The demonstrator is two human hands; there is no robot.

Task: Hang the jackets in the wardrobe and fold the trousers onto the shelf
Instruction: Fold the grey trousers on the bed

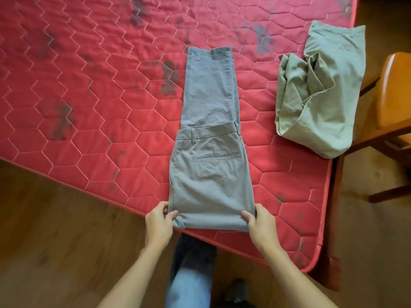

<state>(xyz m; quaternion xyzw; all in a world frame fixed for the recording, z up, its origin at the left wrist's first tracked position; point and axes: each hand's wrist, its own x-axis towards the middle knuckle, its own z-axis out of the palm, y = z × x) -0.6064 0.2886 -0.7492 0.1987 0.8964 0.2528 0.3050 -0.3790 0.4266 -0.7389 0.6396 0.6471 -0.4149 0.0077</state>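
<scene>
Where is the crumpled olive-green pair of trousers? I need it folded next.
The crumpled olive-green trousers lie at the red quilted mattress's right edge, beside the wooden chair.

Grey trousers (209, 138), red hexagon-quilted mattress (89, 96)

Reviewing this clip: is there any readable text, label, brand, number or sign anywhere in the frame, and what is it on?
None can be read.
Grey trousers, held at the near fold by the left hand and right hand: no tag or print shows.
Green trousers: no label shows.
Red mattress: only stitching and dark stains.
Wooden chair: no markings.
</scene>
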